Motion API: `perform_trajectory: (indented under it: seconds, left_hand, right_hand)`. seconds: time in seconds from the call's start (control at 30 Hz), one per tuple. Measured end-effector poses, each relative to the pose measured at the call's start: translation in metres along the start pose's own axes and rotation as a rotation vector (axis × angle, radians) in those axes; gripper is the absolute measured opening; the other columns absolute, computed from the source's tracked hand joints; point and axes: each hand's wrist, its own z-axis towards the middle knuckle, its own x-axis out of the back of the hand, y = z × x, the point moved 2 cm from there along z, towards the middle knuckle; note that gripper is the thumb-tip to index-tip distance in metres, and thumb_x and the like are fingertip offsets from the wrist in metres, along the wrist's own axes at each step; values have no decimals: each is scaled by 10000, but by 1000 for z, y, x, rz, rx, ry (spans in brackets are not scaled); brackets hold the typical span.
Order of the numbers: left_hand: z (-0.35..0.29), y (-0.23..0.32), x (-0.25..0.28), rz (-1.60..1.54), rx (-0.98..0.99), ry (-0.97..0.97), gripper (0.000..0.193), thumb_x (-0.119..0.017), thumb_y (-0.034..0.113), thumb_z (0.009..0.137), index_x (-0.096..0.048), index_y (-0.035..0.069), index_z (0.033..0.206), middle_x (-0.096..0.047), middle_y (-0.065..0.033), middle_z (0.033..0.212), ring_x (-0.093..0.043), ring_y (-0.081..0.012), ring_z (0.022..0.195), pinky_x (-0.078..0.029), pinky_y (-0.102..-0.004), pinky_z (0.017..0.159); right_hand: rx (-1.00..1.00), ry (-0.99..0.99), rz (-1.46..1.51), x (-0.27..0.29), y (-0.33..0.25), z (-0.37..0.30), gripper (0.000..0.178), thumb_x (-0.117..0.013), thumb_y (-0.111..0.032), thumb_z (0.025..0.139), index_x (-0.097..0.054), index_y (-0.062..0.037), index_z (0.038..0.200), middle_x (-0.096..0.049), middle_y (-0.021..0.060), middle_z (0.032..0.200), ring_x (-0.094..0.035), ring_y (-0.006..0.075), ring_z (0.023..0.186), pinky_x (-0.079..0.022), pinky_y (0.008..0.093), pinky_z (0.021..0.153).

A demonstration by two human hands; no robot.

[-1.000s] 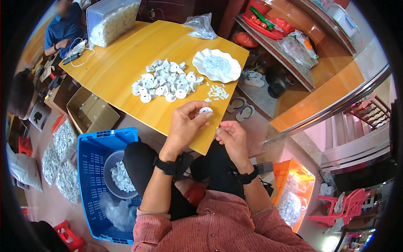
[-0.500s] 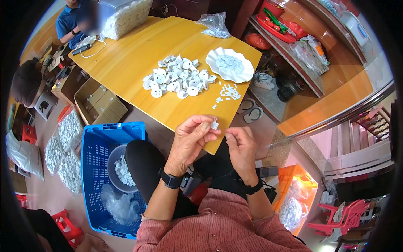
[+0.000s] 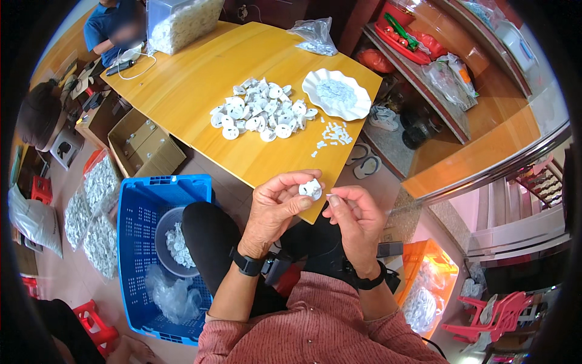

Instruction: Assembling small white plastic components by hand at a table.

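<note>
Over the near corner of the yellow wooden table (image 3: 200, 103), my left hand (image 3: 280, 205) grips a round white plastic part (image 3: 311, 189) with dark slots in its face. Close beside it on the right, my right hand (image 3: 354, 215) pinches a tiny white piece (image 3: 329, 195) between thumb and fingertips, its tip just off the round part. A heap of similar round white parts (image 3: 260, 112) lies on the table. To the right of the heap are scattered small white pieces (image 3: 334, 133) and a white scalloped plate (image 3: 357, 110) full of small pale pieces.
A blue crate (image 3: 136, 242) with a grey basin (image 3: 162, 252) and a plastic bag stands by my left leg. A clear bin (image 3: 182, 27) and a bag (image 3: 315, 37) sit on the far table edge. An orange crate (image 3: 445, 258) is at right. A person (image 3: 109, 33) sits far left.
My left hand has turned the round part so that its slotted face shows. My right hand has shifted slightly right, and its pinched tiny piece now shows.
</note>
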Motion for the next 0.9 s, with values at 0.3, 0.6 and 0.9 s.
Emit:
perform_trajectory:
  seconds: [0.3,0.6,0.9]
  left_hand:
    - [-4,-1,-1,3,3,-74,434,-725,19,863,-601,-19,1278,-597,-202,1321,-627,-273,1164,-538,-409,997]
    - [-4,-7,-2,13,15,-42,433,-698,-6,880,-584,-16,1298,-588,-200,1340,-622,-269,1175,-498,-397,1036]
    - [-1,-11,-6,86,48,7,386,-646,-62,908,-586,-20,1287,-634,-157,1266,-636,-228,1150,-516,-351,1012]
  right_hand:
    - [-2,-29,10,1,0,-1,116,-612,13,958,-614,35,1073,-623,54,999,-631,92,783,-513,211,675]
    - [117,-63,-64,4,2,1,123,-606,37,951,-613,41,1074,-607,71,1038,-628,101,813,-526,223,698]
    - [-2,6,-22,1,-1,2,129,-618,-43,970,-631,5,1089,-709,60,973,-657,76,775,-511,201,653]
